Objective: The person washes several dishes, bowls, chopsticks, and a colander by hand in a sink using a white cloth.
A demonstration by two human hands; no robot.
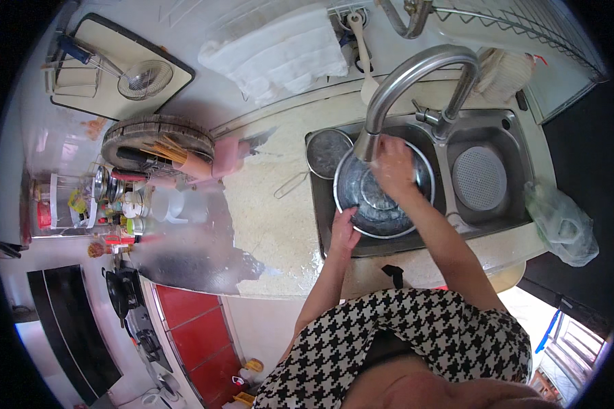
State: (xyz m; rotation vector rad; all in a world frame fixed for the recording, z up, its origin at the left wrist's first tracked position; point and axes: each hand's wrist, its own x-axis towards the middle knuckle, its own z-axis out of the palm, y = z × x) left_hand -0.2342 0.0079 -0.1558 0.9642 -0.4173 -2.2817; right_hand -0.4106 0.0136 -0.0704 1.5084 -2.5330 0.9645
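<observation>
A round stainless steel basin (381, 197) sits in the left bowl of a double sink, tilted slightly, with wet, shiny insides. My left hand (344, 230) grips its near left rim, thumb over the edge. Over the basin's far side, just below the spout of the metal faucet (367, 145), is my right hand (395, 166). It is blurred, and its fingertips are partly behind the spout, so whether it holds anything is unclear. A fine-mesh strainer (329, 152) rests at the sink's left corner, its wire handle lying over the counter.
The right sink bowl has a perforated white drain plate (480, 178). A translucent plastic bag (563, 225) hangs over the counter's right end. Left along the wall stand a round wooden chopping block (158, 130) and a pink utensil holder (192, 166). The counter (273, 220) has wet patches.
</observation>
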